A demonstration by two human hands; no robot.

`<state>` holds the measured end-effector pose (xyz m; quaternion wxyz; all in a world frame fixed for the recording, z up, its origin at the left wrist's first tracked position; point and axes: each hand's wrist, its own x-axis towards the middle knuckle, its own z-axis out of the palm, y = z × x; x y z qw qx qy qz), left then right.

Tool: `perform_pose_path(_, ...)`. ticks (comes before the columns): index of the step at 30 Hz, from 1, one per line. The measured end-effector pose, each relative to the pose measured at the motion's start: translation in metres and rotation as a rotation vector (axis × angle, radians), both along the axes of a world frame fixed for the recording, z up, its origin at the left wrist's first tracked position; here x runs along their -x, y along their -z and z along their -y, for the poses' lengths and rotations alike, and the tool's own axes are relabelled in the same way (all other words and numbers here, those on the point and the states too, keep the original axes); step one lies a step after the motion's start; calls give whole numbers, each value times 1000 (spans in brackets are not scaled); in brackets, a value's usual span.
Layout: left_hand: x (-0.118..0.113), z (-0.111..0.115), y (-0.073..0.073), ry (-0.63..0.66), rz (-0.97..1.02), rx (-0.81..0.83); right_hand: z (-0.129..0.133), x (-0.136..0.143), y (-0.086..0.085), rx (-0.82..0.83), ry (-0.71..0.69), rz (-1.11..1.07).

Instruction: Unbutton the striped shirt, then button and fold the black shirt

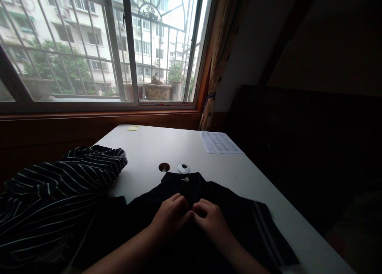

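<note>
A black collared shirt [235,206] lies spread on the white table, its collar pointing away from me and a small pale label inside the neck. Grey stripes run along the sleeve on the right. Just below the collar, at the front of the shirt, my left hand [173,212] is closed with its fingers curled in a pinch. Close beside it, nearly fingertip to fingertip, my right hand [211,218] is pinched too. Both seem to grip the dark shirt front; the exact spot between the fingers is hidden in shadow.
Black-and-white striped clothing [68,182] is heaped at the left. Behind the collar are a round table hole [164,167] and a white ring-shaped cap [183,168]. Printed sheets [221,142] lie at the back right, a yellow sticky note [133,128] at the back left. A barred window [134,47] stands beyond.
</note>
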<state>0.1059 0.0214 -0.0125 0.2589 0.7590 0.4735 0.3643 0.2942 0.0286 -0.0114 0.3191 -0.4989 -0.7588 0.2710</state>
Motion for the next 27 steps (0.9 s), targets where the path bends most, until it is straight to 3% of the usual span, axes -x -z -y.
perform_pose_path(27,1,0,0,-62,-130,1,2,2,-4,-6,23,23)
